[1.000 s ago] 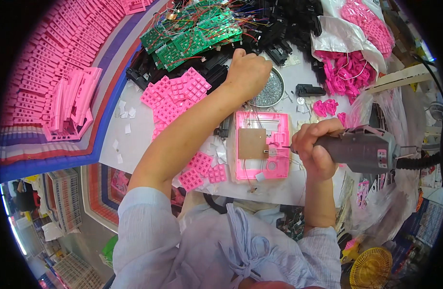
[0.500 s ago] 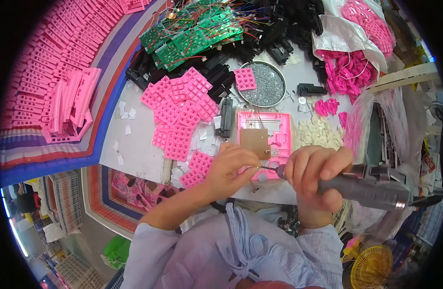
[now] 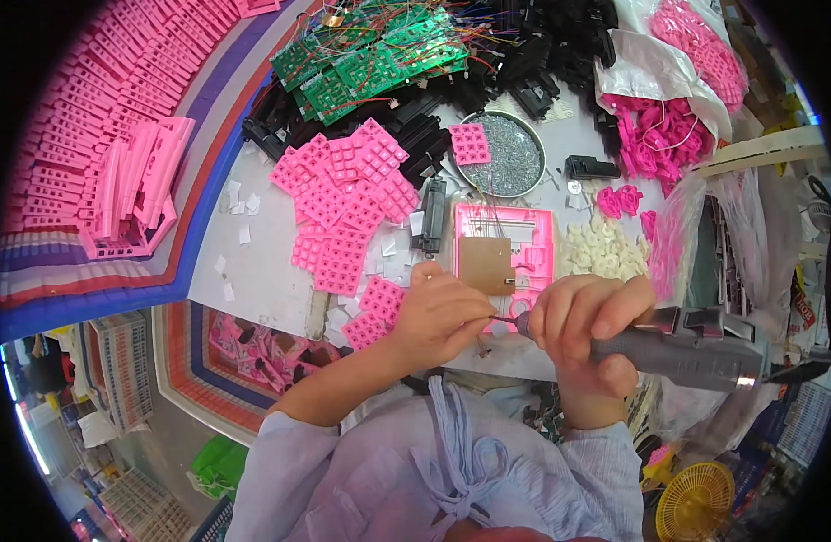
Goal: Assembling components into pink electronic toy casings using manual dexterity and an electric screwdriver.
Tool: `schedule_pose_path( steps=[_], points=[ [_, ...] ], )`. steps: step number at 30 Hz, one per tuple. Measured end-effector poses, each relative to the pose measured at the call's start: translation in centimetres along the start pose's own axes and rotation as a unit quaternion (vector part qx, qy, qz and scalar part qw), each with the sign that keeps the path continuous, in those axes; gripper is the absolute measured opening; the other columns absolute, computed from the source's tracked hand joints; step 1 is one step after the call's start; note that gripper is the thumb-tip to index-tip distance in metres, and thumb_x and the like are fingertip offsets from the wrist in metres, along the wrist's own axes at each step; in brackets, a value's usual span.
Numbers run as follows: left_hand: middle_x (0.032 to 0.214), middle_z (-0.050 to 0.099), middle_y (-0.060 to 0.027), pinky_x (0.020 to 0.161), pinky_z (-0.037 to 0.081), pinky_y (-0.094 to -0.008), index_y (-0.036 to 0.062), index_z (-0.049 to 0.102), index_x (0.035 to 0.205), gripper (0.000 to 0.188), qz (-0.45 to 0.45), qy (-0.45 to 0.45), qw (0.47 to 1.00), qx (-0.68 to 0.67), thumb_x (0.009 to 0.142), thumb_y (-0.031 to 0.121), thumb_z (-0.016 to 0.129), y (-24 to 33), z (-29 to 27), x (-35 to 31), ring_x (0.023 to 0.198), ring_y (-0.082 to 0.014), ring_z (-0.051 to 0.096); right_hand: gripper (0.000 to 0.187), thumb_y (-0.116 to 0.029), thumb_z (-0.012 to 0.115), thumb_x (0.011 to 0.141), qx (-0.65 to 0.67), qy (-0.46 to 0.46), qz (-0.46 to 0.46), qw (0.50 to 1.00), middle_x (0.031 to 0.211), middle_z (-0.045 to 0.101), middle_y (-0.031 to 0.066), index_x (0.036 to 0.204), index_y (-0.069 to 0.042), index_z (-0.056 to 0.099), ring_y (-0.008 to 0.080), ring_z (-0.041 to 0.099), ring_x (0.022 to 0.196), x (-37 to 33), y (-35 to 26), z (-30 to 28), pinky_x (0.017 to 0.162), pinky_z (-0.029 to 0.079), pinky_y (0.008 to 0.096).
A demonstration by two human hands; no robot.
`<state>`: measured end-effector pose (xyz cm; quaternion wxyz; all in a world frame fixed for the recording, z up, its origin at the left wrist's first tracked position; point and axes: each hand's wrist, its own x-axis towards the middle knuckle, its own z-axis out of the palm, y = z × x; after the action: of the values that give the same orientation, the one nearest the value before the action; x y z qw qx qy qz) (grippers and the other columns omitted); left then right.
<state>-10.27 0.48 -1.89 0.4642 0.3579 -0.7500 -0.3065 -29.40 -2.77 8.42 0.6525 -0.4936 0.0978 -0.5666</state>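
Note:
My right hand (image 3: 589,330) is wrapped around a grey electric screwdriver (image 3: 686,359), held level with its thin bit pointing left. At the bit's tip, the fingers of my left hand (image 3: 441,312) are pinched together; whatever small piece they grip is hidden. Just beyond both hands lies an open pink plastic casing (image 3: 544,230) with wires inside. A brown circuit board (image 3: 485,265) rests over its lower left part. Behind the casing stands a round dish (image 3: 543,163) of small metal screws (image 3: 510,158), a pink keypad sheet (image 3: 470,144) lying over its left side.
Pink keypad sheets (image 3: 343,190) pile up left of the casing, near a black part (image 3: 431,217). Green circuit boards (image 3: 388,63) with wires lie at the back. Cream parts (image 3: 605,248) sit to the right, below a bag of pink pieces (image 3: 659,131). Pink casings (image 3: 144,181) fill a striped container.
The view has shifted slightly, moving the table items a little right. My left fingers have closed further around the bit's tip. My right hand keeps its hold on the screwdriver.

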Motion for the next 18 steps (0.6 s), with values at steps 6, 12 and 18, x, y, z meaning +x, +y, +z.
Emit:
schedule_pose_path(
  steps=[6, 12, 18],
  points=[
    [0.108, 0.072, -0.0022, 0.098, 0.035, -0.0475, 0.0133, 0.070, 0.098, 0.013, -0.033, -0.060, 0.973, 0.219, 0.086, 0.017, 0.071, -1.5, -3.0, 1.6, 0.105, -0.0180, 0.065, 0.026, -0.011, 0.069, 0.093, -0.044, 0.022, 0.015, 0.999, 0.078, 0.057, 0.0079, 0.104, -0.006, 0.046, 0.0154, 0.055, 0.068, -1.4, 4.1, -3.0, 0.063, 0.047, 0.0316],
    [0.105, 0.071, 0.0001, 0.099, 0.033, -0.0480, 0.0125, 0.066, 0.096, 0.016, -0.016, -0.121, 0.969, 0.217, 0.082, 0.015, 0.073, -2.2, -1.3, 0.8, 0.111, -0.0177, 0.065, 0.029, -0.018, 0.070, 0.092, -0.119, 0.031, 0.037, 0.992, 0.068, 0.052, 0.0043, 0.101, -0.008, 0.045, 0.0132, 0.046, 0.057, -2.2, 6.5, -3.1, 0.055, 0.041, 0.0314],
    [0.103, 0.071, 0.0004, 0.100, 0.031, -0.0500, 0.0126, 0.065, 0.095, 0.015, -0.041, -0.107, 0.970, 0.213, 0.081, 0.014, 0.073, -2.0, -1.1, 0.5, 0.113, -0.0167, 0.065, 0.021, -0.011, 0.067, 0.092, -0.211, -0.060, 0.011, 0.976, 0.070, 0.054, 0.0067, 0.097, -0.006, 0.047, 0.0166, 0.051, 0.059, -1.9, 6.8, -3.1, 0.055, 0.044, 0.0318]
  ],
)
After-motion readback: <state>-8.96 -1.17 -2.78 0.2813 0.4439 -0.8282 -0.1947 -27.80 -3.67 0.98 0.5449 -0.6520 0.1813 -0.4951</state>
